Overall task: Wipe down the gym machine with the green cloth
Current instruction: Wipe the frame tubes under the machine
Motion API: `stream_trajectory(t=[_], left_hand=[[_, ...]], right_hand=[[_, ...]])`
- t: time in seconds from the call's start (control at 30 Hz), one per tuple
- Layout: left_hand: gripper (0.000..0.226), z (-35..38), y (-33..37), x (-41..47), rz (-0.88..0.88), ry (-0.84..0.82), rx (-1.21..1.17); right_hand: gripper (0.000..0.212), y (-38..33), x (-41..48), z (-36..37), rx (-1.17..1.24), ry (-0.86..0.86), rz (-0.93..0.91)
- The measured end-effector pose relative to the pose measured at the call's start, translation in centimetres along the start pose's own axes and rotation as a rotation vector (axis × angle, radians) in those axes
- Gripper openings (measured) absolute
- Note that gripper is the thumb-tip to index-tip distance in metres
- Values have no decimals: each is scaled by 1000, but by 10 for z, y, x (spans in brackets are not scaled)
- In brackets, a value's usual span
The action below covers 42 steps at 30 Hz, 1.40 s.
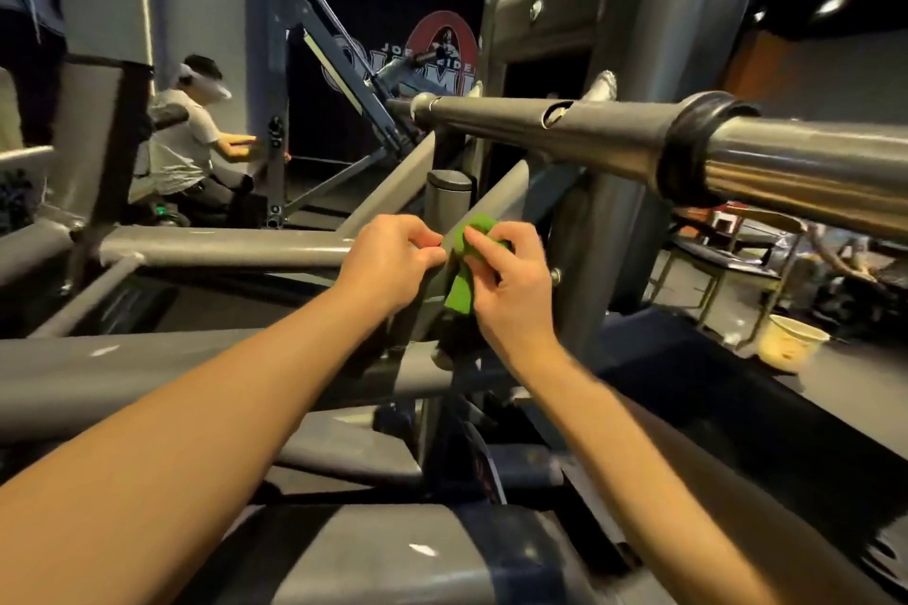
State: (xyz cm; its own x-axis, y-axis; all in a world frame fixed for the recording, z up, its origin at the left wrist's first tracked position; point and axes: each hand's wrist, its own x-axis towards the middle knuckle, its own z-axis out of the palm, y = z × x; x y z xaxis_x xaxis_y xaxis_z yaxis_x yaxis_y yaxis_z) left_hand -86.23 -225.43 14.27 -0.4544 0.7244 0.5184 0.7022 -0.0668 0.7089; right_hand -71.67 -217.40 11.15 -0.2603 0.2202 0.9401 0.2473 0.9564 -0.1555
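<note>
Off to the left another person [191,143] sits at a separate machine; nearer, the grey frame tube [221,246] of the gym machine runs across toward the middle; there the left hand [388,260] pinches the edge of the green cloth [467,270] between curled thumb and forefinger; the cloth hangs bunched between both hands, just before a slanting tube [496,201]; the right hand [511,290] grips its other side, fingers curled round the folds; it looks light, soft and floppy, so I'd gather it into a palm-held pad before pressing on metal; rightward juts the chrome plate sleeve [810,177], a paper bowl [791,341] below it.
</note>
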Motion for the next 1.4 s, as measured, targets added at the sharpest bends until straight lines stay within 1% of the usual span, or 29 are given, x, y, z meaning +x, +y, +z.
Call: stream_trajectory(t=[0.1, 0.17, 0.2, 0.27, 0.33, 0.4, 0.43, 0.47, 0.5, 0.53, 0.57, 0.6, 0.67, 0.7, 0.77, 0.83, 0.9, 0.93, 1.0, 1.07, 1.13, 1.17, 1.2, 1.23, 1.27, 1.33, 1.4], left_hand=[[6, 1, 1, -1, -25, 2, 18], [5, 2, 0, -1, -54, 5, 23], [6, 2, 1, 0, -65, 4, 31], [6, 1, 2, -3, -70, 11, 48], [5, -1, 3, -7, -75, 15, 54], [6, -3, 5, -15, -86, 12, 76], [7, -4, 5, -18, -95, 20, 95], [8, -5, 5, -21, -102, 27, 105], [8, -4, 5, -24, -108, 30, 102], [8, -4, 5, -26, -114, 38, 95], [8, -4, 4, -26, -117, 44, 93], [7, -3, 2, -26, -115, 48, 89], [6, -1, -5, -24, -108, 53, 64], [4, 0, -10, -23, -106, 57, 43], [2, 1, -19, -24, -95, 54, 5], [3, -1, -25, -26, -84, 26, -21], [5, -5, -28, -29, -75, -6, 1], [5, -6, -29, -29, -74, -20, 13], [6, -8, -28, -29, -80, -35, 22], [7, -7, -27, -29, -93, -22, 28], [6, -5, -28, -29, -98, -4, 16], [6, -5, -30, -29, -98, 2, 4], [6, -6, -32, -29, -96, 2, -5], [6, -6, -34, -29, -92, -4, -8], [5, -7, -36, -30, -88, -12, -4], [6, -9, -40, -32, -81, -33, 11], [6, -11, -42, -36, -81, -48, 15]], right_hand=[[30, 24, 38, -26, 44, 124, 129], [29, 21, 43, -25, 81, 205, 156], [31, 17, 36, -18, 75, 199, 158], [32, 1, 10, 1, 67, 93, 155], [32, -9, -16, 14, -5, -15, 57], [30, -10, -18, 4, -11, -104, -12], [29, -6, -8, -5, -33, -115, -46], [28, -3, 5, -16, -28, -97, -51], [26, 1, 20, -27, -52, -27, -16], [25, 8, 36, -40, -129, 49, 27], [27, 21, 50, -47, -162, 131, 84], [31, 31, 58, -49, -159, 174, 115], [32, 23, 54, -33, -156, 116, 57], [30, 15, 41, -19, -73, 81, 80], [23, -3, 3, 4, -13, -1, 58], [24, -20, -22, 8, -29, -111, -12], [24, -16, -16, -3, -85, -193, -82], [24, -10, -4, -9, -98, -186, -81], [27, 9, 27, -20, -98, -96, -41], [29, 28, 51, -26, -265, 58, 14], [28, 30, 49, -19, -289, 136, 125], [27, 19, 39, -13, -261, 120, 171], [26, 5, 24, -3, -157, 117, 217], [26, -10, 5, 7, -74, 98, 216], [25, -20, -15, 17, -49, 65, 190], [25, -32, -44, 27, -1, -83, 154], [24, -26, -43, 20, 22, -157, 176]])
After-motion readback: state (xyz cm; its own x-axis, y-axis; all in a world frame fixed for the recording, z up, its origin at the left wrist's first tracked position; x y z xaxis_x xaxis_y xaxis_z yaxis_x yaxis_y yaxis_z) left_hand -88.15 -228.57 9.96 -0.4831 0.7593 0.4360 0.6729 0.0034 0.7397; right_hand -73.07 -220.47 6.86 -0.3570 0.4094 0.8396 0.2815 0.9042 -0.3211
